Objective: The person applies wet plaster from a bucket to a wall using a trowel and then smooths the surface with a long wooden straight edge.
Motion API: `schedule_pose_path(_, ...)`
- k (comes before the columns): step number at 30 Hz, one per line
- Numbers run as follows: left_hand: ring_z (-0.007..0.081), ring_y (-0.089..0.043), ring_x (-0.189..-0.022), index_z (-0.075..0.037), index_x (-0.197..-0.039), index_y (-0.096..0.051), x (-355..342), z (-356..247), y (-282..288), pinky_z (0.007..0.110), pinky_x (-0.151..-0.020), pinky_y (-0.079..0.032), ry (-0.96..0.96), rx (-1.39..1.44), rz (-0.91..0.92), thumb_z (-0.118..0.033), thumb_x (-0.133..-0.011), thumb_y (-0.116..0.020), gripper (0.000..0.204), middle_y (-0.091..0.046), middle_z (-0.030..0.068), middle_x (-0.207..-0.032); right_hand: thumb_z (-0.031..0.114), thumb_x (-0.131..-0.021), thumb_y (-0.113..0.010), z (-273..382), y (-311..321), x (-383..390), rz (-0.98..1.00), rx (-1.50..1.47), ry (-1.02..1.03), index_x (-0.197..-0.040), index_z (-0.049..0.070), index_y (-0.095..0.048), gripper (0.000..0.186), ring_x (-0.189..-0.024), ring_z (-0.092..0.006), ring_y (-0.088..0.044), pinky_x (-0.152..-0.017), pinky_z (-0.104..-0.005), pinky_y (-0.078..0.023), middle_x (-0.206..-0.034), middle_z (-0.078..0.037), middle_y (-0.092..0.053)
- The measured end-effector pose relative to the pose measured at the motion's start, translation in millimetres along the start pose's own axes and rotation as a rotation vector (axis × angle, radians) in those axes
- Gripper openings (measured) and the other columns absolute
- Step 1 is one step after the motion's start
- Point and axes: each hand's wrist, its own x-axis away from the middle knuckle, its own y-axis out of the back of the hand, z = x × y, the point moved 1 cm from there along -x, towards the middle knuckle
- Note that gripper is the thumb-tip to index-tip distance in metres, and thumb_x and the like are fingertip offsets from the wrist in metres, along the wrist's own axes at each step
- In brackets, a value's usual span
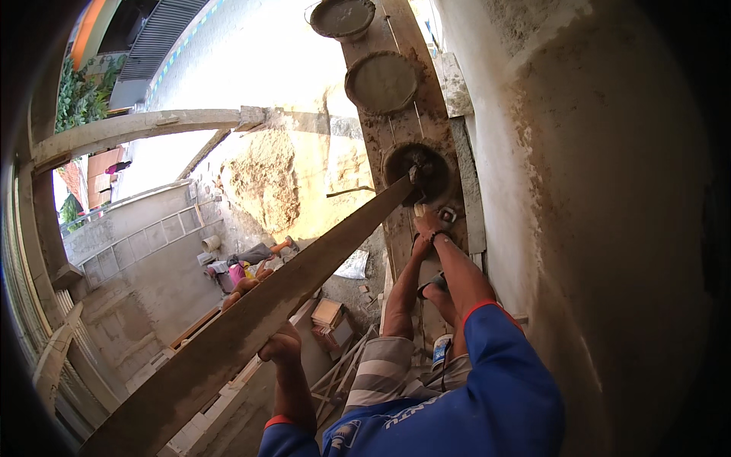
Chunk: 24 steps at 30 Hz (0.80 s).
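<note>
My left hand (282, 344) is closed around the lower edge of a long, mortar-smeared wooden board (259, 324), which slants from the lower left up to the plank. The board's far end reaches over a round bucket (392, 156) with dark wet mix inside. A clump of grey mortar (416, 169) shows at that end. Just on the near side of the bucket, my right hand (429, 222) grips a tool with a pale handle (420, 209). Its working end is too dark to make out. A small metallic-looking object (448, 215) lies beside this hand.
Two more buckets of grey mortar, one middle (382, 82) and one far (343, 18), stand along the narrow raised plank (365, 126). A plastered wall (609, 198) rises close on the right. Down on the left, another person (242, 273) is by a low block wall (152, 297).
</note>
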Motion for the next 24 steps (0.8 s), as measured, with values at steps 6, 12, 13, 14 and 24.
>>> schedule_pose_path(6, 0.0261, -0.054, -0.101, 0.004, -0.118, -0.046, -12.8, -12.2, 5.2, 0.039, -0.089, -0.045, -0.020, 0.063, -0.050, -0.029, -0.090, -0.057, 0.045, -0.052, 0.0180, -0.115, 0.022, -0.078, -0.057, 25.6, 6.5, 61.2, -0.136, -0.201, 0.041, -0.134, 0.003, -0.038, 0.062, -0.102, -0.0417, -0.056, -0.086, -0.0486, -0.046, -0.107, -0.032, -0.057)
schedule_pose_path(12, 0.0269, -0.037, -0.129, -0.002, -0.139, -0.025, -44.0, -75.9, -21.3, 0.044, -0.109, -0.029, -0.024, 0.357, -0.047, -0.045, -0.084, -0.064, 0.079, -0.036, 0.0142, -0.140, 0.020, -0.079, -0.056, 69.9, 37.6, 146.2, 0.179, -0.243, 0.239, -0.137, 0.010, -0.035, 0.062, -0.099, -0.0464, -0.055, -0.084, -0.0524, -0.045, -0.108, -0.034, -0.055)
schedule_pose_path(13, 0.0235, -0.041, -0.124, -0.001, -0.135, -0.030, -38.9, -82.1, -21.7, 0.040, -0.106, -0.032, 0.053, 0.373, -0.131, -0.033, -0.085, -0.063, 0.068, -0.038, 0.0137, -0.138, 0.019, -0.079, -0.056, 64.5, 21.6, 132.9, 0.103, -0.200, 0.259, -0.137, 0.010, -0.036, 0.062, -0.095, -0.0464, -0.057, -0.082, -0.0527, -0.046, -0.103, -0.033, -0.057)
schedule_pose_path(14, 0.0217, -0.043, -0.122, -0.001, -0.133, -0.032, -39.6, -89.0, -20.3, 0.039, -0.104, -0.034, 0.084, 0.371, -0.184, -0.026, -0.085, -0.063, 0.063, -0.040, 0.0134, -0.137, 0.018, -0.079, -0.056, 56.8, 0.5, 115.1, 0.031, -0.160, 0.289, -0.136, 0.010, -0.036, 0.061, -0.091, -0.0464, -0.058, -0.080, -0.0530, -0.046, -0.097, -0.032, -0.060)
schedule_pose_path(24, 0.0146, -0.056, -0.100, -0.004, -0.119, -0.049, -53.9, -88.9, -2.8, 0.030, -0.086, -0.048, 0.447, 0.447, -0.397, -0.007, -0.082, -0.066, 0.041, -0.057, 0.0053, -0.111, 0.023, -0.078, -0.058, 23.5, 2.6, -1.6, 0.074, -0.245, -0.050, -0.130, 0.000, -0.044, 0.059, -0.097, -0.0389, -0.058, -0.082, -0.0450, -0.047, -0.108, -0.026, -0.060)
